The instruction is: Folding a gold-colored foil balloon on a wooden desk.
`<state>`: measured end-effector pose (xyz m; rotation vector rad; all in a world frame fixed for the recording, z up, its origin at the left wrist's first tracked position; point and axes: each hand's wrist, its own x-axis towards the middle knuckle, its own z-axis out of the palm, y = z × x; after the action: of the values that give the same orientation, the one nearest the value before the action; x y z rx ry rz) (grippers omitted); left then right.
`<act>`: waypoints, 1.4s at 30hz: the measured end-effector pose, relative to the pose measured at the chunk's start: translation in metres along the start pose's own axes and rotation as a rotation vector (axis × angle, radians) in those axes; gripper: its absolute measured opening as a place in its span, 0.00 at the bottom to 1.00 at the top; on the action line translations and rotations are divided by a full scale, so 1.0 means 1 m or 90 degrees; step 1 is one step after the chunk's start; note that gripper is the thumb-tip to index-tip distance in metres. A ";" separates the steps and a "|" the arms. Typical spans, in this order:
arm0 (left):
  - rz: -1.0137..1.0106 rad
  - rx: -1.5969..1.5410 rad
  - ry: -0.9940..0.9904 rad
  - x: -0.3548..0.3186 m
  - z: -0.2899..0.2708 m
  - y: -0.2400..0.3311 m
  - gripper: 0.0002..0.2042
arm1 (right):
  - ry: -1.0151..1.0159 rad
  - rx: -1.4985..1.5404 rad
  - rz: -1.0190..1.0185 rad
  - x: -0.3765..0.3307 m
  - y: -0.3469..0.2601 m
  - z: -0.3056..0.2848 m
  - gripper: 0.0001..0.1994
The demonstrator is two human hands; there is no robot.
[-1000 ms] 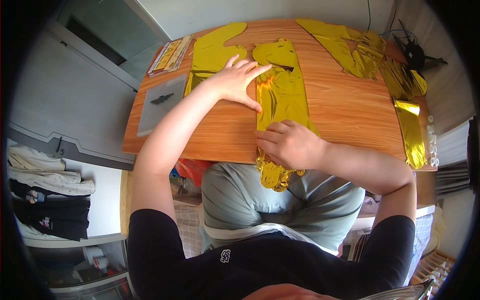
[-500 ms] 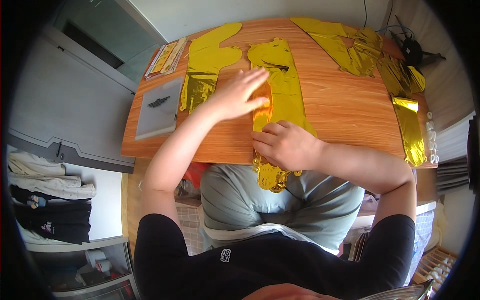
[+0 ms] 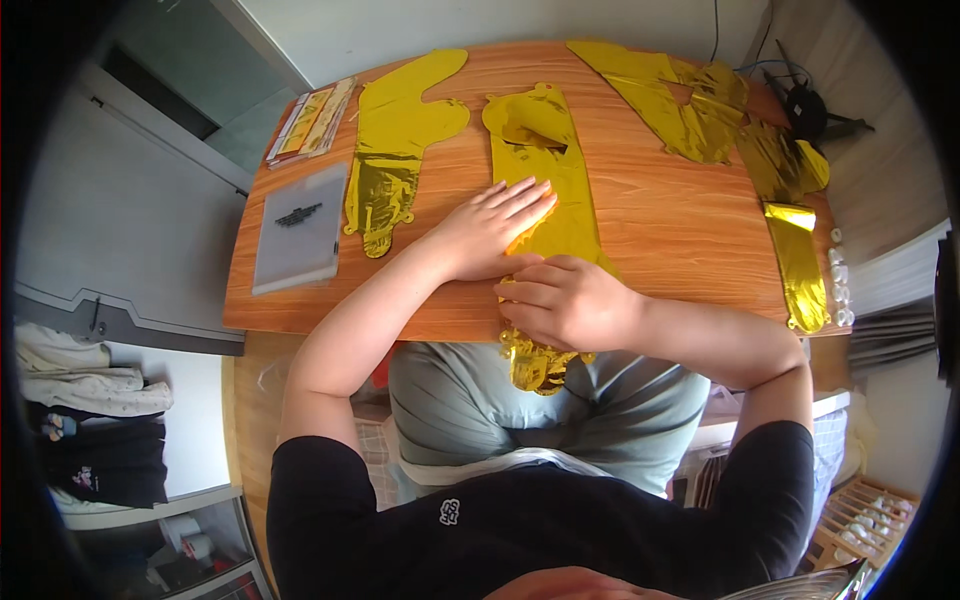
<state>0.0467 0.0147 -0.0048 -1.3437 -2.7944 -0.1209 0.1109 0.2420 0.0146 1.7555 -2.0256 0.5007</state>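
A long flat gold foil balloon lies down the middle of the wooden table, its near end hanging crumpled over the front edge onto my lap. My left hand rests flat on the foil, fingers together and pointing to the far right. My right hand presses on the same foil at the table's front edge, fingers curled toward the left, just below my left hand.
Another gold foil balloon lies to the left, with more gold foil at the far right and a folded strip by the right edge. A grey flat pouch and a printed packet sit at the left.
My left hand has slid back along the foil toward me, ending close to my right hand. The right hand has stayed near the table's front edge.
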 end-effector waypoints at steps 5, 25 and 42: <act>-0.004 -0.017 0.002 -0.002 0.007 -0.002 0.43 | -0.189 -0.081 0.240 0.010 0.007 -0.042 0.11; -0.004 -0.024 0.008 0.002 0.007 0.001 0.41 | -0.043 -0.051 0.412 -0.041 0.035 -0.032 0.13; 0.008 -0.011 -0.020 -0.002 0.000 0.002 0.58 | 0.109 0.503 0.935 -0.050 -0.031 -0.042 0.25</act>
<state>0.0488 0.0145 -0.0049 -1.3793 -2.8154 -0.1248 0.1507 0.3019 0.0244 0.0212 -2.8373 1.9326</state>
